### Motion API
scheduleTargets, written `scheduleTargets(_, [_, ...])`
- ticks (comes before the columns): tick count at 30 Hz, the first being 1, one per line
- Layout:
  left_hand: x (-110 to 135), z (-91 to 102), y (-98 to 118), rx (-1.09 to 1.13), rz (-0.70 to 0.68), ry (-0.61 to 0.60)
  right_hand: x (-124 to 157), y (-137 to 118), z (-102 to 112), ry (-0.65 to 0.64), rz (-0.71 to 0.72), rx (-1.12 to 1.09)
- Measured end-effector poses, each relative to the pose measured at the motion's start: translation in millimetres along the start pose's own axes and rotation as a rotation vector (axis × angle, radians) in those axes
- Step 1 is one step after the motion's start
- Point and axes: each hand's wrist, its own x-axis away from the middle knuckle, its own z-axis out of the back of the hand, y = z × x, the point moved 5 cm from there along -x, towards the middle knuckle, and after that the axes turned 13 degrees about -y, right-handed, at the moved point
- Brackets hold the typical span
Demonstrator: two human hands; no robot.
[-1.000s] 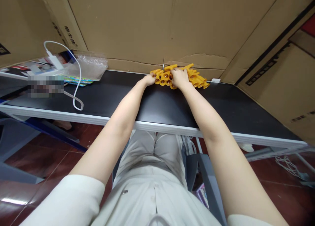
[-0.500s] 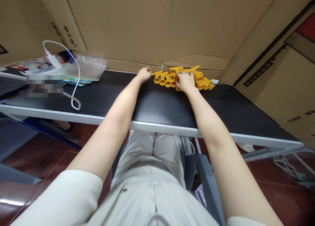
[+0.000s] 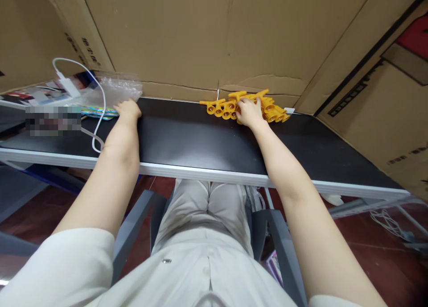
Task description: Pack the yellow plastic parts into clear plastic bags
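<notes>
A cluster of several yellow plastic parts point(image 3: 270, 110) lies at the back of the black table point(image 3: 200, 142), against the cardboard wall. My right hand point(image 3: 248, 112) rests on the middle of the cluster, fingers curled over the parts. My left hand point(image 3: 127, 109) is far to the left, at the edge of a clear plastic bag point(image 3: 115, 87), fingers bent down; what it holds, if anything, I cannot make out.
A white charger with its cable point(image 3: 96, 119) loops over the left of the table, beside colourful packets point(image 3: 96, 112) under the bag. Large cardboard boxes point(image 3: 374, 97) wall in the back and right. Grey chair arms point(image 3: 133, 226) flank my lap.
My left hand left the yellow parts and swung left across the table to the plastic bag. My right hand stayed on the cluster.
</notes>
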Motion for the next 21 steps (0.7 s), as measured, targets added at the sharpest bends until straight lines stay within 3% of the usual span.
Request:
scheduleTargets(5, [2.5, 4.3, -2.9, -0.113, 0.0, 0.009, -0.3, 0.8, -0.5, 0.002, 0.019, -0.022])
scheduleTargets(11, [17.0, 23.4, 8.9, -0.054, -0.065, 0.181, -2.0, 1.3, -2.4, -0.008, 0.006, -0.014])
scheduleTargets(16, [36.7, 41.3, 46.5, -0.137, -0.224, 0.255, -2.2, 0.1, -1.6, -0.001, 0.011, -0.005])
scheduleTargets(21, [54.4, 24.5, 88.5, -0.36, -0.512, 0.206, -3.1, -0.2, -2.6, -0.007, 0.005, -0.005])
